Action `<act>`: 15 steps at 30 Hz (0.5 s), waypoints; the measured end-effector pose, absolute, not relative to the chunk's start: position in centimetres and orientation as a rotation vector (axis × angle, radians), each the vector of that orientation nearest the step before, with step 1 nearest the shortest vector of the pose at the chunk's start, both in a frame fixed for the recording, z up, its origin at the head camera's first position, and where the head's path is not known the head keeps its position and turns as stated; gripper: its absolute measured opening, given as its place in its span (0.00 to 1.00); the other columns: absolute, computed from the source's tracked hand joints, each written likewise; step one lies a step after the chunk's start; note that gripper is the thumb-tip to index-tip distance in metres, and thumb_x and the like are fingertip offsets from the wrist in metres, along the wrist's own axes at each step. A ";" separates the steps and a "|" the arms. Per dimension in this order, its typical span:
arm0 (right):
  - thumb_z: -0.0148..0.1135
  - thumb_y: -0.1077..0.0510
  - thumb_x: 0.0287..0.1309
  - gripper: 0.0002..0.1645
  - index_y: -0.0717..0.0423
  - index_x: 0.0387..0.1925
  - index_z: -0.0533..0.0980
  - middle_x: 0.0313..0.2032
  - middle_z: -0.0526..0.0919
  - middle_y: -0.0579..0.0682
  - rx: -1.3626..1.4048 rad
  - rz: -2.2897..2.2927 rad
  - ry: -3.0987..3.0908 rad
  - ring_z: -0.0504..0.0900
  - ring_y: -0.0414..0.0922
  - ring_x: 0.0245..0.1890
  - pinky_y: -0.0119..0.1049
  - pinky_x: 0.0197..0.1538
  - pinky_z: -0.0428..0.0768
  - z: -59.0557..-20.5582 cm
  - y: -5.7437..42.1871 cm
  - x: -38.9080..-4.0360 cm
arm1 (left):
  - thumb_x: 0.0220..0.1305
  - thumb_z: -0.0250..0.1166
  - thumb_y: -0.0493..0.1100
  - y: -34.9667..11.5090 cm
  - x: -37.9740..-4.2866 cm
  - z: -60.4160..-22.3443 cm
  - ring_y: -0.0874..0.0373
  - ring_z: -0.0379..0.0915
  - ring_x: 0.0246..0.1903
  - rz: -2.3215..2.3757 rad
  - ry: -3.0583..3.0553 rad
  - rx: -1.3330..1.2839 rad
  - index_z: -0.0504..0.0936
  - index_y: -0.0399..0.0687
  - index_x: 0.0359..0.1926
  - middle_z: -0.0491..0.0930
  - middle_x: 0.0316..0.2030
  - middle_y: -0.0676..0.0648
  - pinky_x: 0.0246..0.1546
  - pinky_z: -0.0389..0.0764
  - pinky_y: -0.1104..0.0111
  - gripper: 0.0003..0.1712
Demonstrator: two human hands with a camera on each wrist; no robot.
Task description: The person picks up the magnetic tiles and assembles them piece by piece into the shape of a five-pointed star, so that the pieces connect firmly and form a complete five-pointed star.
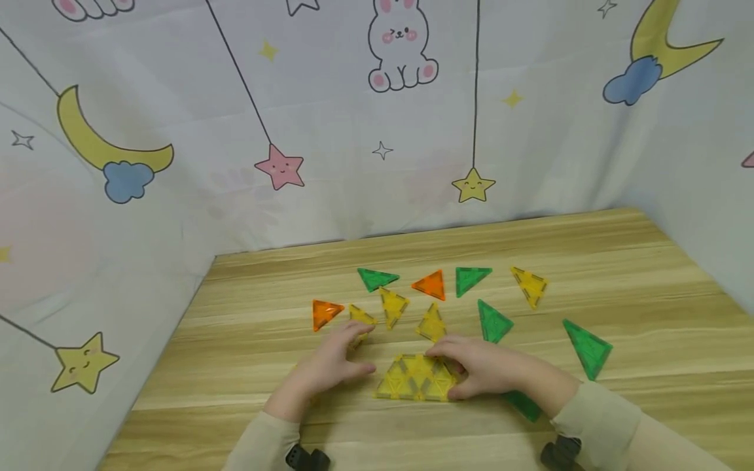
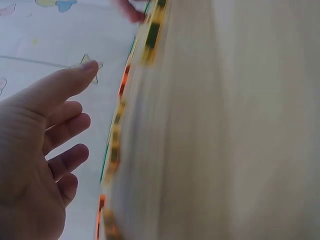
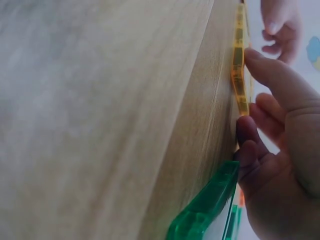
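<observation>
Yellow triangular magnetic tiles joined edge to edge form a trapezoid (image 1: 406, 386) lying flat on the table in front of me. My right hand (image 1: 491, 363) holds its right end, thumb at the near corner and fingers at the far edge. In the right wrist view the thumb and fingers of the right hand (image 3: 280, 125) meet the trapezoid's rim (image 3: 239, 70). To the left of the trapezoid, my left hand (image 1: 330, 360) hovers with loosely bent fingers and nothing in its grasp. Just beyond its fingertips lies a yellow triangle tile (image 1: 360, 315), partly hidden.
Farther back lie more yellow tiles (image 1: 393, 306), orange tiles (image 1: 431, 285) and green tiles (image 1: 377, 279). Longer green triangles (image 1: 589, 350) sit to the right, one partly under my right forearm. A printed cloth (image 1: 353, 131) encloses the wooden table (image 1: 636, 275) at its back and sides.
</observation>
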State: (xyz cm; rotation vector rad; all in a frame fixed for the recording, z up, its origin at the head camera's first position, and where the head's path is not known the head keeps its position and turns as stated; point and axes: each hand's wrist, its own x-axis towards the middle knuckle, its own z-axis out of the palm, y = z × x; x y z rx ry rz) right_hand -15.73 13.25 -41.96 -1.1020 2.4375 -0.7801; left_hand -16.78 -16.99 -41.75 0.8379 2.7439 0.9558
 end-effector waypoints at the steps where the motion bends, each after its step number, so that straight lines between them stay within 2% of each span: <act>1: 0.67 0.47 0.52 0.37 0.52 0.62 0.68 0.57 0.69 0.44 -1.100 -0.776 2.438 0.69 0.35 0.39 0.34 0.46 0.69 -41.9 13.2 -15.7 | 0.51 0.73 0.44 -17.3 -17.0 -41.7 0.45 0.63 0.56 0.957 2.773 0.816 0.71 0.41 0.61 0.70 0.57 0.43 0.54 0.66 0.50 0.36; 8: 0.67 0.46 0.52 0.37 0.51 0.62 0.67 0.59 0.68 0.44 -1.085 -0.776 2.435 0.69 0.36 0.42 0.35 0.48 0.70 -41.9 13.3 -15.7 | 0.52 0.73 0.45 -18.9 -18.1 -41.3 0.45 0.67 0.53 0.954 2.842 0.654 0.70 0.43 0.63 0.69 0.59 0.44 0.51 0.68 0.51 0.37; 15: 0.67 0.46 0.52 0.37 0.51 0.63 0.67 0.57 0.69 0.44 -1.086 -0.785 2.431 0.70 0.34 0.38 0.34 0.45 0.70 -42.1 13.3 -15.7 | 0.54 0.71 0.48 -20.9 -19.2 -41.3 0.42 0.62 0.57 0.962 2.830 0.570 0.68 0.43 0.65 0.66 0.62 0.42 0.53 0.67 0.50 0.39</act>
